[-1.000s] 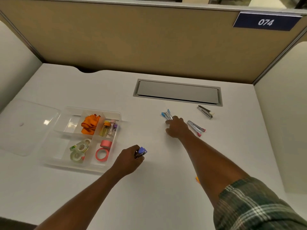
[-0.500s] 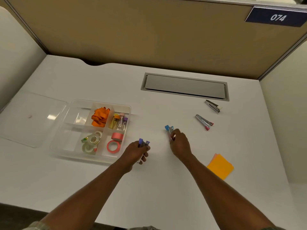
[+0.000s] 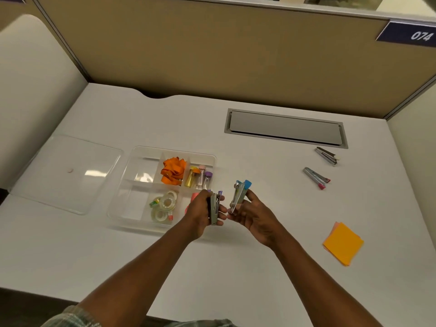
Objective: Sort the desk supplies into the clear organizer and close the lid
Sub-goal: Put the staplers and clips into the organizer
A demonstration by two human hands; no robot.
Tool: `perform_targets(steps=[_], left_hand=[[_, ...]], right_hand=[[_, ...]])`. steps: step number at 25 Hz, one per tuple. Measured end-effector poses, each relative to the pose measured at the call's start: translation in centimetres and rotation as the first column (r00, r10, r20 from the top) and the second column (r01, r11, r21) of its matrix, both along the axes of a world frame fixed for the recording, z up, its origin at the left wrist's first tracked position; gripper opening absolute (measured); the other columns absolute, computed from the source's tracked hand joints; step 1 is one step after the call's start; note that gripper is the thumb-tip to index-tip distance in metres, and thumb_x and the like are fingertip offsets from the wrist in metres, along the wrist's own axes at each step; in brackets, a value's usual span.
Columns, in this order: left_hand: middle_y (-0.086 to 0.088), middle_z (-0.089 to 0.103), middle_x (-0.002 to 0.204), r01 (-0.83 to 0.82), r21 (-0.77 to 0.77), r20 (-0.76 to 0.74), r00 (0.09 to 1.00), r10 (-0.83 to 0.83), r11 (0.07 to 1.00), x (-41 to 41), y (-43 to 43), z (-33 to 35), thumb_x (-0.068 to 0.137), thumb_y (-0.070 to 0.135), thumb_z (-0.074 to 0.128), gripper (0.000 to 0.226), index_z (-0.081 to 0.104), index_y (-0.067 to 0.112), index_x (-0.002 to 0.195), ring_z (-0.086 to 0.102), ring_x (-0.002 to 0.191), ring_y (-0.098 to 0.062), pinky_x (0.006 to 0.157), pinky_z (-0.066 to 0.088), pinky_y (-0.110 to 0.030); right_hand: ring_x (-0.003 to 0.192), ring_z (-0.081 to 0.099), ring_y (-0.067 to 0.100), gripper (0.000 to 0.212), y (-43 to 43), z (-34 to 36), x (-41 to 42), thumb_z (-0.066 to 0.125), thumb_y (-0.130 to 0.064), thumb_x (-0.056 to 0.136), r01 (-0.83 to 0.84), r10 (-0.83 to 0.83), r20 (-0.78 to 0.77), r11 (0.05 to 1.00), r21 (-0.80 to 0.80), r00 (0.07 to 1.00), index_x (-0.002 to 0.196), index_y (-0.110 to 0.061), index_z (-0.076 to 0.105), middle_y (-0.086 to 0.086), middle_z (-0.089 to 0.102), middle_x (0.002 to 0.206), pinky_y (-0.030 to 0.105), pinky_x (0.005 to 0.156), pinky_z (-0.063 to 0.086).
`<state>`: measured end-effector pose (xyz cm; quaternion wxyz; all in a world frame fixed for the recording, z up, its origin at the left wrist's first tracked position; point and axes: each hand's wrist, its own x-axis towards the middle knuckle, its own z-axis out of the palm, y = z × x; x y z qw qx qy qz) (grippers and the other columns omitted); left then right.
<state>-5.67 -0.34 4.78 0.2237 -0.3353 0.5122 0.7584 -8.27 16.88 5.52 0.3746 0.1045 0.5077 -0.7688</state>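
Step in hand: stowing staplers in the organizer (image 3: 128, 201). Left hand (image 3: 199, 214) grip curled round purple stapler (image 3: 214, 210); right hand (image 3: 258, 217) grip pinches blue stapler (image 3: 240, 195), both held at its right edge. Next, likely: lay both in a vacant compartment.

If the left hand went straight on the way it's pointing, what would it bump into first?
Probably the blue stapler held in the right hand, just beyond the left hand and its purple stapler. Depth is hard to judge.
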Motion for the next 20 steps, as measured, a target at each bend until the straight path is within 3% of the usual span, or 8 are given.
perform_targets(steps=[4,7,11,15,20], left_hand=[[-0.020,0.068,0.093,-0.063,-0.010,-0.018,0.998,0.062,0.998,0.6,-3.6,-0.2,0.097,0.035,0.030,0.051,0.067,0.005,0.113,0.064,0.076,-0.031,0.067,0.051,-0.037],[-0.018,0.073,0.100,-0.120,-0.070,-0.031,0.993,0.118,0.990,1.1,-6.8,-0.8,0.098,0.037,0.033,0.049,0.070,0.009,0.113,0.066,0.089,-0.036,0.083,0.051,-0.045],[-0.014,0.071,0.092,-0.214,-0.148,-0.045,0.977,0.209,0.966,1.8,-11.6,-0.9,0.095,0.038,0.041,0.041,0.071,0.012,0.107,0.063,0.079,-0.027,0.070,0.049,-0.037],[-0.009,0.069,0.085,-0.309,-0.302,-0.039,0.949,0.313,0.902,2.1,-16.7,-0.8,0.096,0.035,0.042,0.035,0.071,0.014,0.099,0.063,0.075,-0.024,0.073,0.048,-0.037],[-0.011,0.064,0.096,-0.198,-0.508,0.050,0.965,0.258,0.838,1.7,-21.2,-2.6,0.099,0.043,0.042,0.038,0.062,0.012,0.108,0.061,0.087,-0.024,0.075,0.048,-0.037]], right_hand=[[0.092,0.066,0.031,0.040,-4.6,1.1,0.0,0.046,0.003,0.095,-0.101,0.104,-0.045,0.993,0.066,0.994,0.130,-0.014,0.053,0.015,0.067,0.102,0.044,0.092,0.056],[0.090,0.069,0.033,0.028,-8.7,0.7,0.0,0.045,-0.006,0.098,-0.116,0.125,-0.037,0.974,0.196,0.991,0.120,-0.014,0.059,0.018,0.072,0.106,0.046,0.091,0.057],[0.098,0.072,0.033,0.026,-14.6,0.3,0.3,0.047,-0.014,0.100,-0.058,0.049,0.053,0.980,0.191,0.997,0.124,-0.013,0.056,0.013,0.075,0.107,0.048,0.094,0.054],[0.099,0.071,0.027,0.025,-20.3,-0.1,0.9,0.048,-0.024,0.102,-0.073,0.042,0.171,0.981,0.177,0.984,0.124,-0.015,0.057,0.013,0.074,0.110,0.047,0.096,0.051],[0.111,0.065,0.028,0.027,-25.4,-0.4,1.6,0.050,-0.033,0.101,-0.157,0.100,0.218,0.952,0.261,0.971,0.125,-0.020,0.053,0.011,0.070,0.116,0.043,0.092,0.052]])
